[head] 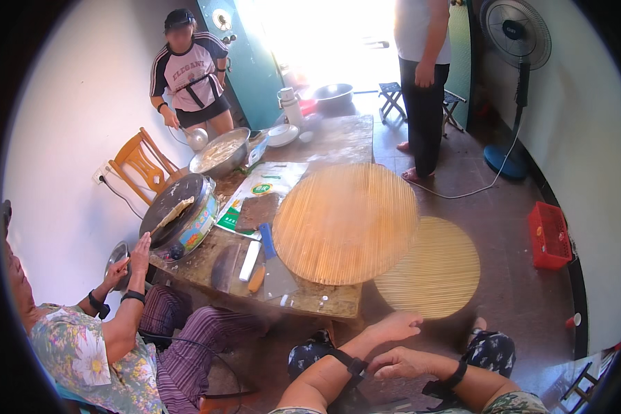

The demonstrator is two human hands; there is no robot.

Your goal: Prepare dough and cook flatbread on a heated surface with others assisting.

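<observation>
My left hand (397, 327) rests over my lap with loosely bent fingers and nothing visible in it. Just below it, my right hand (401, 362) hangs relaxed and also holds nothing that I can see. Both wrists wear black straps. Closest to my left hand is the lower round slatted mat (434, 269), partly hidden under a larger round slatted mat (344, 222). That upper mat lies across the corner of the wooden table (336, 300) and overhangs its right edge. A blue-handled scraper (279, 277) lies on the table at the mat's left edge.
At left, a seated person holds a tool over a round griddle (173, 202) bearing a rolled flatbread (175, 213). Behind it, a standing person holds a ladle (196, 138) beside a batter basin (221, 152). Another person stands beyond the table. A fan (517, 36) and red basket (548, 235) stand right.
</observation>
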